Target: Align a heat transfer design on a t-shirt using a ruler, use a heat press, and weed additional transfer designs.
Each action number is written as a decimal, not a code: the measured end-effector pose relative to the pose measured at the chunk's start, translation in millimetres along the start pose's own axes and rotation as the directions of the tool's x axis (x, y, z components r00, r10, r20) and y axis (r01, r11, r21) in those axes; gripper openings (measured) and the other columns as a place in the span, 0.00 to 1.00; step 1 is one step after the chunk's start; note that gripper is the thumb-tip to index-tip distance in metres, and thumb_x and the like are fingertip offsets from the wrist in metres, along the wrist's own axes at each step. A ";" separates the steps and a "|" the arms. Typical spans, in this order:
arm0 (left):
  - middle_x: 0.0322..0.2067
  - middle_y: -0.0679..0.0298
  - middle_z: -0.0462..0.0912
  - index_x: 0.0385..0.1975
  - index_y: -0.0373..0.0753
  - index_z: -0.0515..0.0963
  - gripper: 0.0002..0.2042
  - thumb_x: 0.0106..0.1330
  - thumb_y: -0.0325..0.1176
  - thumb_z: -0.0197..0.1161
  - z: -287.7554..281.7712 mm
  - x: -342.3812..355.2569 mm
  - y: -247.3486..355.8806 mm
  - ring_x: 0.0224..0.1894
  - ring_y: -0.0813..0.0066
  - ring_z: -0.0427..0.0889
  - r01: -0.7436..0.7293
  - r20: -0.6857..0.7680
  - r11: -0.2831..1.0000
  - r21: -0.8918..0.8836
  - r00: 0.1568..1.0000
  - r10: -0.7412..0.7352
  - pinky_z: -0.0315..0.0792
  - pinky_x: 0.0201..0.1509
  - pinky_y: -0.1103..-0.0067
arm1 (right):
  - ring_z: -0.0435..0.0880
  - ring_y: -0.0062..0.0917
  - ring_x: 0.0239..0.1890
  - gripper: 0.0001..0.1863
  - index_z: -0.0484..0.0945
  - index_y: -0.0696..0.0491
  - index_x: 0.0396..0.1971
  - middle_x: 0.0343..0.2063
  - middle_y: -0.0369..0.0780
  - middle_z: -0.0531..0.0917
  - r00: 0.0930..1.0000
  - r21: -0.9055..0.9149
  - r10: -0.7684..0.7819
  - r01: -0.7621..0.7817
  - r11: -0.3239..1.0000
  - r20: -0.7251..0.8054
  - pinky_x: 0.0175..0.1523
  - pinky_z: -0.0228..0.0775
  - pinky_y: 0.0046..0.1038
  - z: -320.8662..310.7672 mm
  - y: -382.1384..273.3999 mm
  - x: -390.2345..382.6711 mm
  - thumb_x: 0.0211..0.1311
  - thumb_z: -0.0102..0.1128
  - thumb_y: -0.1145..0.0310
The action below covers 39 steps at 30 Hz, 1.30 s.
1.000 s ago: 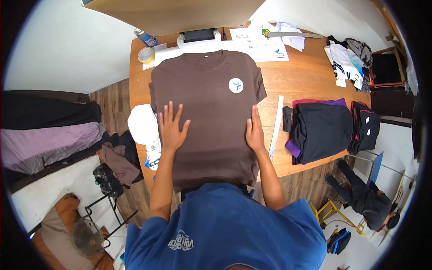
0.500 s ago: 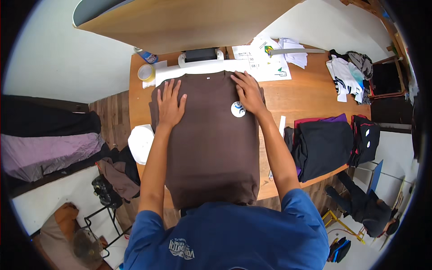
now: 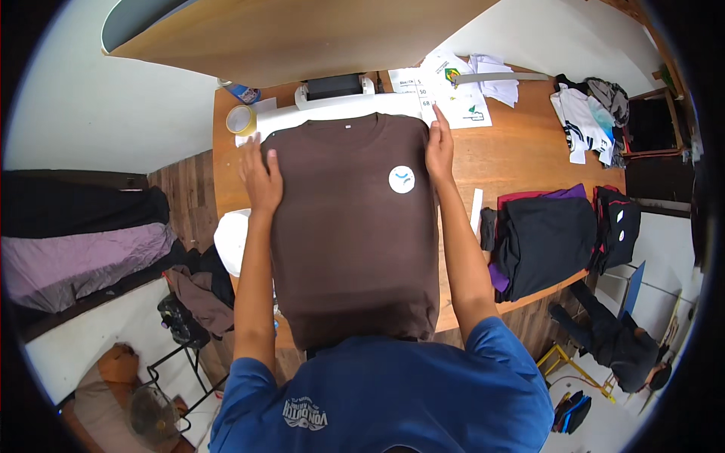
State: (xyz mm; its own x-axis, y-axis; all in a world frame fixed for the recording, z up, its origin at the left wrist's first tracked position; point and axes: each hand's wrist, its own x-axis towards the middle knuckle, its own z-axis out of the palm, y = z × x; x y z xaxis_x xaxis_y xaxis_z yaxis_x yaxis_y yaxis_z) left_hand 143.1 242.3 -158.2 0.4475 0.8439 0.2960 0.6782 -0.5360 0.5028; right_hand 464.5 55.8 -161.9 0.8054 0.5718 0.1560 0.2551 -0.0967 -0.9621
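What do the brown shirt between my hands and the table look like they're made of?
The brown shirt: soft, matte knit fabric, perhaps cotton, since it drapes without shine. The table: probably smooth wood or veneer, from its warm brown, faintly streaked surface.

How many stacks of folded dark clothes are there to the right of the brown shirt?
2: a larger stack nearer the brown shirt, and a smaller stack just beyond it, farther right. Any pile hidden underneath can't be ruled out.

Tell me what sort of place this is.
Probably a small garment workshop: a brown T-shirt lies spread on a wooden table, with folded dark clothes stacked farther right.
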 end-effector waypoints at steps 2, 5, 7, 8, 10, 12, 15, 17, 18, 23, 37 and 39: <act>0.72 0.50 0.62 0.72 0.44 0.65 0.26 0.78 0.45 0.49 -2.2 -11.7 16.3 0.77 0.50 0.55 -0.126 0.113 0.991 0.053 0.986 0.120 0.42 0.79 0.53 | 0.69 0.32 0.70 0.23 0.70 0.55 0.68 0.67 0.46 0.73 0.980 -0.069 -0.063 0.077 0.995 0.189 0.74 0.55 0.29 -11.2 14.8 -17.3 0.82 0.41 0.61; 0.76 0.52 0.56 0.74 0.49 0.63 0.27 0.78 0.47 0.51 -5.2 -25.5 19.3 0.78 0.46 0.51 -0.161 0.256 0.977 0.140 0.959 0.121 0.45 0.78 0.51 | 0.74 0.32 0.66 0.22 0.72 0.55 0.67 0.65 0.46 0.76 0.977 -0.078 0.088 -0.074 0.994 0.196 0.71 0.61 0.30 -20.8 28.1 -31.0 0.81 0.45 0.63; 0.77 0.49 0.51 0.76 0.48 0.61 0.27 0.78 0.45 0.50 2.8 -26.0 3.2 0.79 0.41 0.47 -0.103 0.231 0.995 0.000 0.968 0.100 0.49 0.78 0.52 | 0.77 0.29 0.61 0.22 0.72 0.57 0.67 0.63 0.46 0.78 0.866 0.218 0.498 -0.494 0.842 0.041 0.67 0.65 0.27 -30.8 53.5 -33.1 0.79 0.45 0.66; 0.77 0.49 0.51 0.76 0.48 0.61 0.27 0.78 0.45 0.50 5.3 -25.4 -10.2 0.79 0.41 0.47 -0.096 0.226 0.995 0.005 0.970 0.093 0.49 0.78 0.52 | 0.77 0.29 0.61 0.22 0.72 0.57 0.67 0.63 0.46 0.78 0.867 0.217 0.496 -0.494 0.842 0.050 0.67 0.65 0.27 -33.1 51.8 -36.1 0.79 0.45 0.66; 0.77 0.46 0.50 0.75 0.45 0.61 0.27 0.79 0.43 0.50 7.1 -25.3 -28.7 0.78 0.41 0.49 0.064 0.062 0.994 -0.087 0.996 -0.059 0.49 0.78 0.55 | 0.78 0.29 0.59 0.22 0.72 0.58 0.66 0.61 0.46 0.78 0.893 0.187 0.413 -0.382 0.905 -0.177 0.65 0.66 0.27 -38.5 46.1 -50.3 0.79 0.44 0.67; 0.74 0.45 0.56 0.72 0.41 0.64 0.25 0.79 0.42 0.50 -7.0 -31.5 0.2 0.76 0.43 0.54 -0.050 0.083 0.999 0.000 0.995 0.050 0.48 0.78 0.57 | 0.79 0.29 0.57 0.20 0.74 0.60 0.63 0.57 0.45 0.80 0.955 0.050 0.162 -0.155 0.987 -0.247 0.64 0.68 0.29 -30.2 21.4 -78.1 0.77 0.45 0.72; 0.71 0.48 0.64 0.70 0.40 0.67 0.24 0.77 0.41 0.52 -12.6 -70.8 46.8 0.75 0.48 0.58 -0.153 0.106 0.987 -0.048 0.982 0.158 0.46 0.78 0.55 | 0.79 0.40 0.58 0.16 0.79 0.60 0.54 0.54 0.48 0.81 0.974 -0.163 -0.214 0.199 0.966 -0.078 0.65 0.68 0.38 5.5 -12.2 -138.8 0.68 0.52 0.78; 0.72 0.50 0.63 0.70 0.41 0.67 0.24 0.76 0.40 0.53 -0.4 -103.8 75.5 0.76 0.49 0.57 -0.186 0.165 0.978 -0.100 0.966 0.200 0.45 0.78 0.54 | 0.74 0.47 0.64 0.20 0.78 0.57 0.57 0.59 0.49 0.78 0.931 -0.167 -0.252 0.301 0.939 0.264 0.70 0.60 0.47 26.7 -39.6 -171.9 0.65 0.55 0.76; 0.72 0.50 0.63 0.70 0.41 0.67 0.24 0.76 0.40 0.52 5.3 -119.8 88.8 0.76 0.49 0.57 -0.205 0.199 0.971 -0.126 0.953 0.227 0.44 0.79 0.54 | 0.70 0.46 0.67 0.22 0.76 0.56 0.60 0.63 0.48 0.75 0.874 -0.255 -0.273 0.393 0.884 0.402 0.73 0.57 0.48 33.0 -37.4 -188.2 0.66 0.55 0.74; 0.77 0.54 0.55 0.74 0.49 0.64 0.30 0.73 0.47 0.56 8.8 -179.4 62.8 0.78 0.49 0.51 -0.268 0.363 0.950 0.158 0.911 0.197 0.38 0.79 0.49 | 0.58 0.49 0.75 0.26 0.70 0.46 0.70 0.73 0.45 0.64 0.835 -0.544 -0.185 0.488 0.683 0.518 0.78 0.46 0.51 11.7 -13.0 -203.9 0.72 0.51 0.64; 0.78 0.43 0.43 0.78 0.42 0.51 0.36 0.75 0.45 0.57 10.3 -256.3 -21.0 0.79 0.41 0.45 0.151 0.138 0.987 -0.060 0.980 -0.141 0.45 0.79 0.53 | 0.66 0.46 0.72 0.29 0.62 0.59 0.72 0.69 0.54 0.69 0.934 -0.244 0.357 -0.341 0.908 0.023 0.74 0.58 0.35 -53.5 50.6 -174.5 0.81 0.36 0.56; 0.77 0.43 0.46 0.77 0.39 0.51 0.36 0.75 0.43 0.57 15.6 -270.9 -25.0 0.78 0.42 0.46 0.278 0.101 0.941 -0.196 0.960 -0.262 0.45 0.79 0.53 | 0.67 0.49 0.70 0.28 0.64 0.64 0.69 0.67 0.57 0.69 0.968 -0.205 0.182 -0.217 0.955 -0.174 0.74 0.58 0.39 -57.0 85.3 -178.3 0.78 0.43 0.61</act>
State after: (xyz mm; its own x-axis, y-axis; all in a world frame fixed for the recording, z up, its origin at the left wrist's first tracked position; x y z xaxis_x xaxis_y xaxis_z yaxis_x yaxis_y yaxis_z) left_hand 14.0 26.7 -263.6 0.3101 0.9481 0.0705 0.6481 -0.2651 0.7140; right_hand 373.1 -100.9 -259.1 0.9188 0.3944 0.0144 0.1786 -0.3828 -0.9064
